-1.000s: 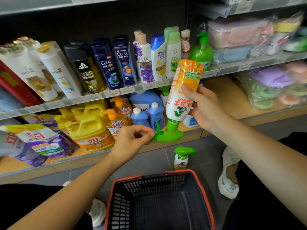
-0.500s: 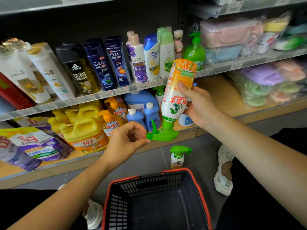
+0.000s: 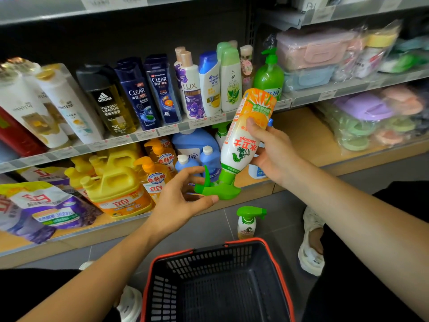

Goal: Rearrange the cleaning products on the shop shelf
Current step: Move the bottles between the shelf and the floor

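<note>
**Green head down: spray bottle held upside-down in front of the shelf**

Green is the end to watch. The white-and-orange plastic spray bottle (image 3: 243, 140) hangs inverted in the air just in front of the wooden bottom shelf (image 3: 299, 135), its green trigger head (image 3: 218, 189) lowest and its base tilted up to the right.

The right hand (image 3: 276, 156) wraps the bottle's middle, thumb across the printed label and fingers curled behind. The left hand (image 3: 181, 201) is spread open below: the thumb lies against the underside of the trigger head and the fingers fan out beside the lever, closing on nothing.

The bottle looks like thin, stiff plastic with a glossy sleeve, so probably light to moderate in weight and a little slippery. The body's waist, where the right hand sits, seems the safest hold. The trigger head is likely the weak part: gripping its lever could fire spray, and inverted it may drip.

Against the view 1 second ago, the left hand has opened. Its fingertips were then pinched at the nozzle tip, and 0.5 seconds ago they were curled around it. The bottle has stayed inverted in the same grasp.

1 small spray bottle with a green head (image 3: 247, 223) stands on the grey floor (image 3: 278, 205), just beyond the black plastic basket with a red rim (image 3: 274, 256).
</note>
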Demonstrator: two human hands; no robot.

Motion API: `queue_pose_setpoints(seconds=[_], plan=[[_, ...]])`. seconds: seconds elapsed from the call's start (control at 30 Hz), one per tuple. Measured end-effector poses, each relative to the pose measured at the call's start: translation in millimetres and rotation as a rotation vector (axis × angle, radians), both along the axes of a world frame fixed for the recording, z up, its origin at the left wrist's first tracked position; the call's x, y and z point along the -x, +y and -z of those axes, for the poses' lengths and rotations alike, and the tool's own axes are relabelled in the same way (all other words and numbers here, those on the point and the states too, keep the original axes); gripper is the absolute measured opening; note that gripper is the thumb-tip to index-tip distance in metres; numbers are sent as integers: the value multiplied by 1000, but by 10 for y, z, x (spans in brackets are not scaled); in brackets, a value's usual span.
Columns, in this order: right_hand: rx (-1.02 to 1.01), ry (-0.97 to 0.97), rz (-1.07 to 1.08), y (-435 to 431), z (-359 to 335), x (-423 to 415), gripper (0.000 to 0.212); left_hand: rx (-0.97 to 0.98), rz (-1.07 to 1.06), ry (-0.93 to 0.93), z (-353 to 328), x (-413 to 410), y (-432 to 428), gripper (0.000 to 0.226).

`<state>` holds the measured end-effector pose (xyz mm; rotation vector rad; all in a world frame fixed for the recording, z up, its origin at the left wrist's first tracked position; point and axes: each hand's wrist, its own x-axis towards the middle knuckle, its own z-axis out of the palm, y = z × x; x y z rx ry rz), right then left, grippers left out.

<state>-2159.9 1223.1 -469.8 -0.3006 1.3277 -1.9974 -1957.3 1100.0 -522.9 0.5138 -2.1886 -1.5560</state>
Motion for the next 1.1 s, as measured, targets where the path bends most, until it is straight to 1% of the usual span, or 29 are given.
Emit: queue_pose_setpoints(seconds=[0.07, 0.1, 0.2, 0.33, 0.4, 0.43, 0.5, 0.53, 0.6, 0.7, 0.8, 0.87, 0.93, 0.97, 1.03, 1.1], plan=[[20, -28, -26, -19, 29, -33, 26, -2, -3, -19, -8, 58, 44, 41], [25, -33, -40, -28, 45, -55, 28, -21, -16, -29, -7, 89, 64, 35], [36, -17, -87, -51, 96, -111, 39, -129, -85, -31, 6, 163, 106, 23], [49, -7, -115, -68, 150, -116, 52, -140, -101, -35, 26, 190, 113, 14], [57, -31, -108, -73, 181, -96, 49, -157, -97, -30, 39, 197, 103, 13], [63, -41, -98, -73, 198, -78, 43, -184, -90, -28, 48, 194, 97, 13], [67, -56, -72, -70, 235, -36, 28, -268, -66, -13, 79, 168, 101, 22], [58, -70, -61, -68, 256, -13, 25, -294, -58, -8, 105, 150, 105, 29], [19, -105, -36, -72, 305, 33, 26, -317, -50, 3, 157, 112, 121, 37], [-36, -151, -36, -86, 417, 85, 33, -372, -13, 61, 205, 89, 155, 35], [-144, -175, -183, -53, 533, 141, 43, -431, 10, 98, 196, 82, 134, 35], [-299, -105, -309, -10, 614, 187, 46, -406, -15, 69, 162, 87, 83, 36], [-430, -22, -373, 16, 695, 212, 44, -375, -59, 24, 144, 103, 10, 30], [-461, 7, -388, 21, 735, 218, 44, -375, -84, 0, 139, 116, -29, 29], [-459, 73, -420, 16, 791, 231, 41, -354, -114, -61, 145, 144, -124, 27], [-415, 143, -463, -4, 803, 261, 37, -303, -118, -142, 170, 175, -220, 27]])
